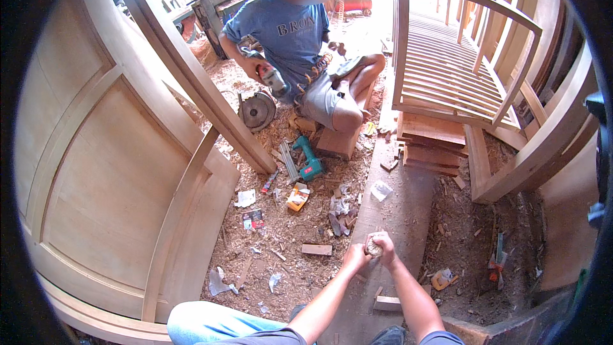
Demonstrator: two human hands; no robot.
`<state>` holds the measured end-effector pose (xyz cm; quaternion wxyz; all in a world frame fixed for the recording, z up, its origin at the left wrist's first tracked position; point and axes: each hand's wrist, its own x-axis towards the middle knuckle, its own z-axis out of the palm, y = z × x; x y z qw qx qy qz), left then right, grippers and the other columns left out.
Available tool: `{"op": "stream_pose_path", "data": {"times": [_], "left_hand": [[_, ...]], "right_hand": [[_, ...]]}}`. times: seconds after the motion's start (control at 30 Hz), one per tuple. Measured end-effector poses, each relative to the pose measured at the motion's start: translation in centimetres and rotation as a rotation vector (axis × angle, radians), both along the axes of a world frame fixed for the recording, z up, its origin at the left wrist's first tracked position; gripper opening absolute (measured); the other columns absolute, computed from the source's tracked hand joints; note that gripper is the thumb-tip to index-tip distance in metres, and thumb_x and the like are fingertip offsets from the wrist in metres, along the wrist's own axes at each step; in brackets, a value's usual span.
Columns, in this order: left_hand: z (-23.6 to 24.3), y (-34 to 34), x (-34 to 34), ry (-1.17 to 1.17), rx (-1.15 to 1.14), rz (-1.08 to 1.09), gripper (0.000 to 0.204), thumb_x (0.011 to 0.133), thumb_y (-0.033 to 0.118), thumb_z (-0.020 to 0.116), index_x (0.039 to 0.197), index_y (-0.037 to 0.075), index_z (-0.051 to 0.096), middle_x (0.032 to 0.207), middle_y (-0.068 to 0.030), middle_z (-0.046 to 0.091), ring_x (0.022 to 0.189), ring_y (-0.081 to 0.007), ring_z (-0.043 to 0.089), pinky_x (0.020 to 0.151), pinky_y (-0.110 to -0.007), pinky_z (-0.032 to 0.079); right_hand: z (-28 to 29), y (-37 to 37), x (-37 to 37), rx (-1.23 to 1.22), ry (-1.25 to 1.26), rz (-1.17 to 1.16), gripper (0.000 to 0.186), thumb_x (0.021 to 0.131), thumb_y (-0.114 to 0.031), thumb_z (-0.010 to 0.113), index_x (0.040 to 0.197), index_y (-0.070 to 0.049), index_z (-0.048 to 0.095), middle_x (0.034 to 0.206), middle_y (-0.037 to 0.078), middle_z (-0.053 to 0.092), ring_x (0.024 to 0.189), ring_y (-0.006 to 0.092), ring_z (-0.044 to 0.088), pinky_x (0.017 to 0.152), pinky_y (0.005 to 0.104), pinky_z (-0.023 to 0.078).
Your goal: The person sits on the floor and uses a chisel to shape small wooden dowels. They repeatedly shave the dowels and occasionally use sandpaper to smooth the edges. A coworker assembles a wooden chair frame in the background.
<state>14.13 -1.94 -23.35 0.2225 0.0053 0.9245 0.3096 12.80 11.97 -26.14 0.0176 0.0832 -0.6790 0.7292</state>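
My left hand [357, 257] and my right hand [382, 240] meet low in the middle of the view, over a long wooden board on the floor. Both are closed round a small pale, rough-looking lump [374, 250]. Fingers cover most of it, so I cannot tell its kind. A small wood block [317, 250] lies on the shavings left of my hands. Beyond them, a crumpled white scrap [381, 190] rests on the board [399, 217].
Across from me a person [300, 45] sits holding a power tool [273, 80]. A teal nail gun [308, 163] lies on shavings nearby. Panelled wood [115, 191] leans at the left; a slatted wooden frame [447, 57] stands right. A chisel-like tool [497, 255] lies at lower right.
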Motion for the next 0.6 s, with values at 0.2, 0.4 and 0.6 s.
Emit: {"op": "stream_pose_path", "data": {"times": [0.2, 0.4, 0.6], "left_hand": [[0.6, 0.1, 0.3, 0.017, -0.003, -0.002, 0.031, 0.076, 0.033, 0.079, 0.1, 0.013, 0.075, 0.096, -0.015, 0.073, 0.092, -0.0316, 0.071, 0.081, -0.045, 0.055], [1.8, -0.1, 0.3, 0.043, 0.004, -0.04, 0.031, 0.076, 0.032, 0.08, 0.099, 0.012, 0.075, 0.094, -0.0126, 0.074, 0.09, -0.0296, 0.071, 0.079, -0.043, 0.055], [2.2, 0.0, 0.5, 0.041, 0.037, -0.03, 0.027, 0.077, 0.03, 0.08, 0.098, 0.014, 0.077, 0.093, -0.0102, 0.075, 0.088, -0.0266, 0.072, 0.078, -0.041, 0.056]], "right_hand": [[6.7, -0.5, 0.6, -0.255, -0.135, 0.162, 0.049, 0.074, -0.043, 0.05, 0.064, 0.004, 0.062, 0.06, 0.011, 0.06, 0.058, 0.0193, 0.057, 0.058, 0.0288, 0.044], [7.4, -0.4, 0.7, -0.045, -0.075, 0.062, 0.048, 0.078, -0.042, 0.046, 0.063, 0.002, 0.06, 0.06, 0.011, 0.059, 0.057, 0.018, 0.055, 0.057, 0.0295, 0.044], [8.4, -0.3, 0.8, -0.247, -0.188, 0.13, 0.041, 0.077, -0.036, 0.047, 0.063, 0.001, 0.057, 0.06, 0.008, 0.057, 0.057, 0.0154, 0.053, 0.057, 0.0289, 0.042]]}}
